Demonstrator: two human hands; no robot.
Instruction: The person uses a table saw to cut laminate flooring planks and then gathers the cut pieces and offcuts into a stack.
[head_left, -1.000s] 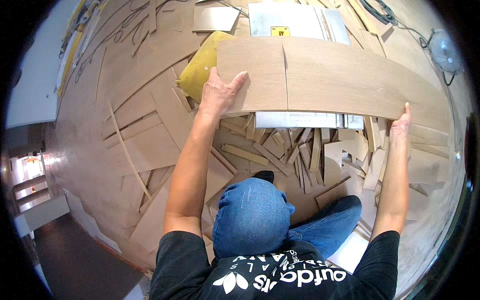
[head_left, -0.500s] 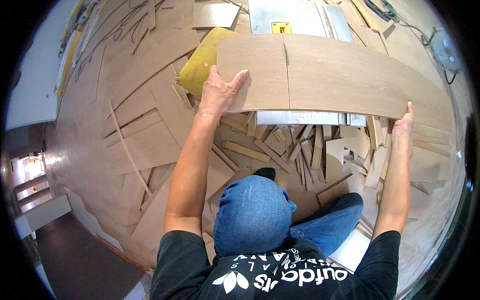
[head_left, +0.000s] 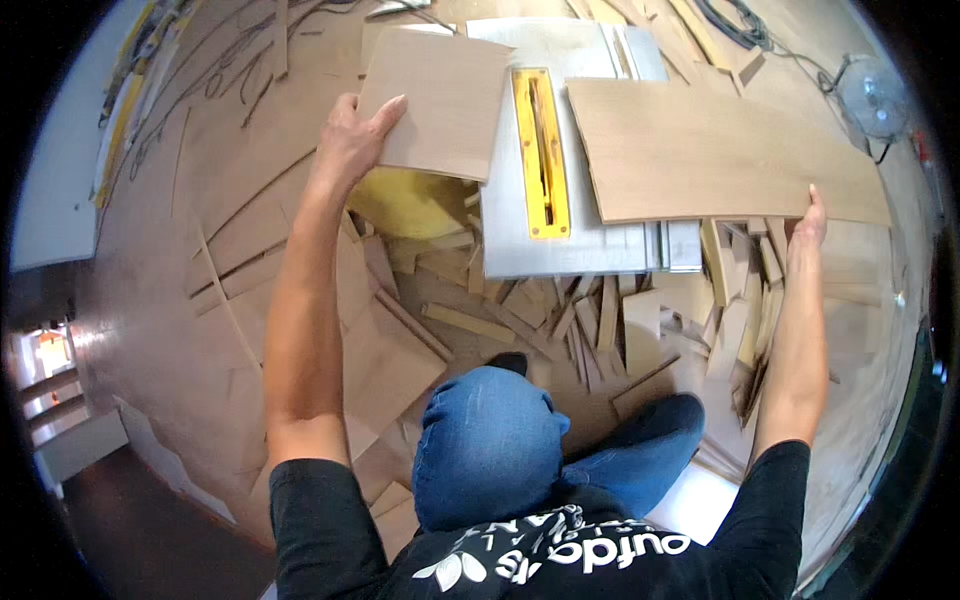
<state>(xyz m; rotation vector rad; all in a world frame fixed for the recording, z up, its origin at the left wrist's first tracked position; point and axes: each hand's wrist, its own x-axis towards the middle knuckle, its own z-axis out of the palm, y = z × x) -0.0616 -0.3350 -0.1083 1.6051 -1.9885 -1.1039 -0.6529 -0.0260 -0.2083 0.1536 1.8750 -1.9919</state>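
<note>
My left hand [head_left: 355, 135] grips the left edge of a short, squarish light-wood board [head_left: 435, 100], held over the left part of a metal saw table [head_left: 520, 250] and a yellow object [head_left: 410, 205] beneath it. My right hand [head_left: 806, 215] grips the near edge of a long wooden board [head_left: 720, 150] toward its right part; that board lies across the table's right part. Between the two pieces the yellow slotted insert [head_left: 540, 150] shows in the metal top.
Wood offcuts [head_left: 600, 330] lie heaped below the table, and large sheets [head_left: 250, 260] cover the floor at left. Cables [head_left: 270, 30] run at the back. A fan [head_left: 875, 100] stands at far right. Steps [head_left: 55, 400] show at lower left, and my denim-clad knees [head_left: 485, 440] are below.
The board seen as one length with a line across it is now two separate pieces. The left piece moved left and up with my left hand, uncovering the yellow insert.
</note>
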